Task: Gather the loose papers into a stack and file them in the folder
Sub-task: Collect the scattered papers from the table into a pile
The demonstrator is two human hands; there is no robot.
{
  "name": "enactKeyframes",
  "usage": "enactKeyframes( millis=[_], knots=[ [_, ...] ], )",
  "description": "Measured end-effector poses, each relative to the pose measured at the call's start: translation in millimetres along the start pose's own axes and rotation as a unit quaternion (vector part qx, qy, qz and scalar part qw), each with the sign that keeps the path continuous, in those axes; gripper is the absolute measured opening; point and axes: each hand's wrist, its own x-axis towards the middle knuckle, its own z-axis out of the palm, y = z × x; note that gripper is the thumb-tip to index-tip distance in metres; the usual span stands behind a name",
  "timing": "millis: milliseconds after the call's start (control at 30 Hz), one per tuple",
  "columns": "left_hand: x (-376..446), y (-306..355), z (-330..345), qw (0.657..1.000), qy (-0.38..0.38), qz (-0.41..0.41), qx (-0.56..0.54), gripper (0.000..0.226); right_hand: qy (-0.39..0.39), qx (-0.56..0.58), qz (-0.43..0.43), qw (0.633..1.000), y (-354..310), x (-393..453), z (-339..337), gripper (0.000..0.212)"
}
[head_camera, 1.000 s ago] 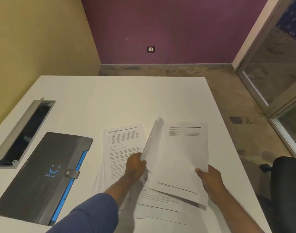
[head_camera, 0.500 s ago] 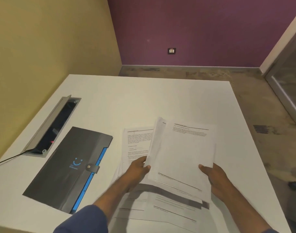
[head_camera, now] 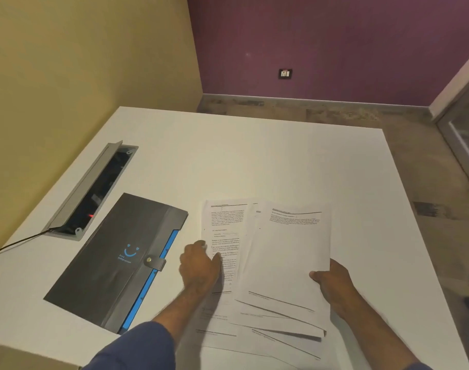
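Several printed papers (head_camera: 257, 324) lie fanned and overlapping on the white table (head_camera: 254, 161) in front of me. My right hand (head_camera: 334, 284) pinches the right edge of a sheaf of sheets (head_camera: 286, 257) lying on top of the pile, thumb on top. My left hand (head_camera: 201, 265) is on the left printed sheet (head_camera: 225, 222), with its thumb on the page and its fingers curled at the sheet's left edge. The dark grey folder (head_camera: 116, 257), with a blue smiley, a snap strap and a blue edge, lies closed to the left of the papers.
An open grey cable hatch (head_camera: 94, 188) is sunk into the table at the left, with a black cable (head_camera: 14, 244) running from it. The table's right edge drops to the floor (head_camera: 428, 209). A yellow wall stands at the left.
My left hand let go of the raised sheaf's left edge and moved left onto the sheet lying beside it. The sheaf in my right hand came down flatter onto the pile. The view swung left.
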Motion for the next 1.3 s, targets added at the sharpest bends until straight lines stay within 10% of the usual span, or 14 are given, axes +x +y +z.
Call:
enactKeyframes(
  millis=[167,367,767,1300],
  knots=[
    [7.1,-12.3,1.8,0.997,-0.04,-0.045,0.051,0.058,0.048,-0.048,-0.018,0.998,2.2,-5.6,0.4,0.038],
    [8.1,-16.2,-1.7,0.998,-0.042,-0.008,-0.041,0.009,0.061,-0.048,-0.042,0.996,1.0,-8.8,-4.0,0.036],
    [-2.5,-6.7,-38.5,0.983,0.065,0.123,-0.118,0.04,0.004,0.094,-0.055,0.994,-12.2,-23.4,-9.7,0.039],
    [-25.3,-2.1,-70.4,0.837,-0.3,-0.022,-0.457,0.033,-0.111,0.208,0.01,0.972,-25.6,-42.6,19.1,0.029]
  ],
)
